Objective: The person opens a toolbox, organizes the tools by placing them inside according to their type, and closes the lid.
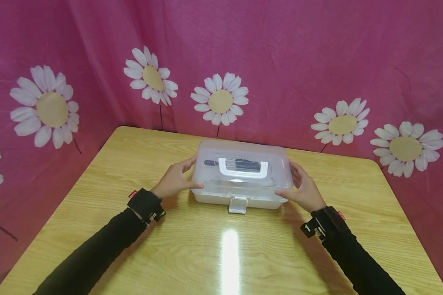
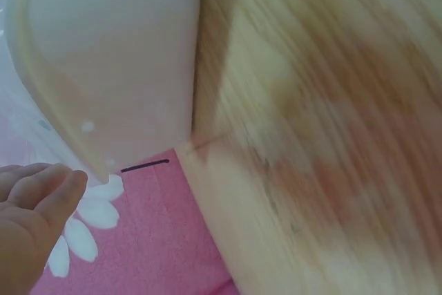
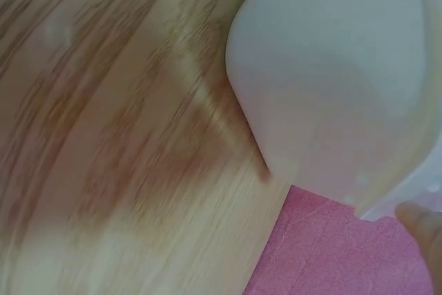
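A plastic storage box with a see-through lid [image 1: 211, 175] and a white base [image 1: 211, 199] sits toward the back of the table. Its white carrying handle [image 1: 243, 174] lies on top, and dark items show dimly through the lid. At the front, the latch [image 1: 238, 205] sticks outward and down. My left hand [image 1: 175, 180] grips the lid's left end, thumb at the front corner and fingers farther back. Mirroring it, my right hand [image 1: 305, 191] holds the right end. Both wrist views show fingertips right at the lid's rim, above the base's end walls.
The wooden table [image 1: 162, 254] carries a bright light reflection in front of the box. Behind it and along both sides hangs a pink cloth [image 1: 280, 49] with large white daisies. Each wrist wears a black band with a small camera.
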`<state>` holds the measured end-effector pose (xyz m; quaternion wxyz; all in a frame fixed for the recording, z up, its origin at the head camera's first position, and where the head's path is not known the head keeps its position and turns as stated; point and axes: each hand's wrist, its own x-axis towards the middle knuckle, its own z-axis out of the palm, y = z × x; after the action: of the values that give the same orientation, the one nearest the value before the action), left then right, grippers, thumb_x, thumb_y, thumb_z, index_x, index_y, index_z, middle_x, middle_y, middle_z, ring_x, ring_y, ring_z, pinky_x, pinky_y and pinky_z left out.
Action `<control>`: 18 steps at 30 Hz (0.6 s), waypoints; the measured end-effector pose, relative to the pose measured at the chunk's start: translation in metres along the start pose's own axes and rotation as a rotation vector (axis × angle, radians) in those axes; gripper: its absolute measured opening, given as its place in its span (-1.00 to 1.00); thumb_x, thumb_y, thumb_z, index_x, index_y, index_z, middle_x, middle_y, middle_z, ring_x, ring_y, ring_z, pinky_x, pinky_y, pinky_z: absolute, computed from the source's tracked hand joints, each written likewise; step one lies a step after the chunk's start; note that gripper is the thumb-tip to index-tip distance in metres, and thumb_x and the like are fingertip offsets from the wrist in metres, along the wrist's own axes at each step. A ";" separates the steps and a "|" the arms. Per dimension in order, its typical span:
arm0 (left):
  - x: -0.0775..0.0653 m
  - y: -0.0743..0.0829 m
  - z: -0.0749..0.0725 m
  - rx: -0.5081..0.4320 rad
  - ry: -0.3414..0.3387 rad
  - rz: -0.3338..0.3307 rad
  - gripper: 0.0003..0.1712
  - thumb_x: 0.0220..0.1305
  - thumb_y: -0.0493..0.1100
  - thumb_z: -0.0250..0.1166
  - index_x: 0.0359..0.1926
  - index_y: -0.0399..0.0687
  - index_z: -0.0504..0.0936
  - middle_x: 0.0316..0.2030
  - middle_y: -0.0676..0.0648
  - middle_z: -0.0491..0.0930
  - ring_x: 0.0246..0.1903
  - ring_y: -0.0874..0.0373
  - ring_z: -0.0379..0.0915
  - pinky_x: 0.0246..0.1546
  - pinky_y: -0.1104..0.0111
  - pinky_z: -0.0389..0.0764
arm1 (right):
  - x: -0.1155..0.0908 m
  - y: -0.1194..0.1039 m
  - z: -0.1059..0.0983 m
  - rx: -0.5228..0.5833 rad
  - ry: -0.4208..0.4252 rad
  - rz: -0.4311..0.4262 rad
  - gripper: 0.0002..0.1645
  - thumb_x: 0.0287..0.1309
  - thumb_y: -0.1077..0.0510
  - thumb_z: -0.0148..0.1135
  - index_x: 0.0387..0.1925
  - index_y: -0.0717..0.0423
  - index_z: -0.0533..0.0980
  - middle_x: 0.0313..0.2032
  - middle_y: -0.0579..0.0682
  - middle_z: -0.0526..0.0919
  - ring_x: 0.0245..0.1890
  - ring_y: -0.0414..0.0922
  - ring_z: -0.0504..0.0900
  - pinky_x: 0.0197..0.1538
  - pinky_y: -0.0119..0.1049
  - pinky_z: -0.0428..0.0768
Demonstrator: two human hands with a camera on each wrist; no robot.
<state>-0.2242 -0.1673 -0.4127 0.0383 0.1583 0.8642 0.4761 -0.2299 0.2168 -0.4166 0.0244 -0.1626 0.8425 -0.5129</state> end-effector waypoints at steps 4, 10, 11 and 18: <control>-0.004 0.001 -0.002 0.063 -0.007 -0.012 0.16 -0.14 0.06 0.53 0.43 0.00 0.07 0.39 -0.16 0.15 0.34 -0.16 0.13 0.27 0.02 0.27 | -0.001 0.000 0.002 -0.012 0.005 -0.003 0.13 -0.15 0.31 0.47 0.39 0.27 0.01 0.38 0.29 0.12 0.38 0.18 0.14 0.33 -0.05 0.17; -0.006 -0.001 -0.005 0.106 -0.013 -0.012 0.17 -0.11 0.11 0.50 0.45 0.05 0.03 0.40 -0.16 0.12 0.33 -0.19 0.14 0.25 0.00 0.30 | -0.001 0.000 0.006 -0.065 -0.001 -0.025 0.22 -0.18 0.28 0.50 0.41 0.25 -0.07 0.40 0.31 0.06 0.40 0.18 0.09 0.35 -0.03 0.17; -0.007 -0.001 -0.005 0.106 -0.013 -0.008 0.17 -0.10 0.11 0.49 0.45 0.05 0.02 0.40 -0.16 0.11 0.34 -0.18 0.12 0.26 -0.01 0.28 | -0.001 0.000 0.006 -0.072 -0.002 -0.026 0.23 -0.18 0.28 0.50 0.42 0.25 -0.08 0.40 0.31 0.05 0.40 0.19 0.09 0.35 -0.03 0.17; -0.008 0.012 0.002 0.234 0.060 0.233 0.10 -0.02 -0.04 0.47 0.45 0.02 0.03 0.43 -0.16 0.03 0.40 -0.10 -0.01 0.30 -0.07 0.19 | -0.005 -0.010 -0.004 -0.179 -0.033 -0.058 0.19 -0.15 0.25 0.48 0.41 0.34 -0.06 0.38 0.36 0.08 0.37 0.25 0.13 0.31 -0.06 0.21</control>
<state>-0.2133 -0.1622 -0.4050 -0.0617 0.2464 0.8903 0.3780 -0.2232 0.2176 -0.4064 0.0088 -0.1969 0.8793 -0.4335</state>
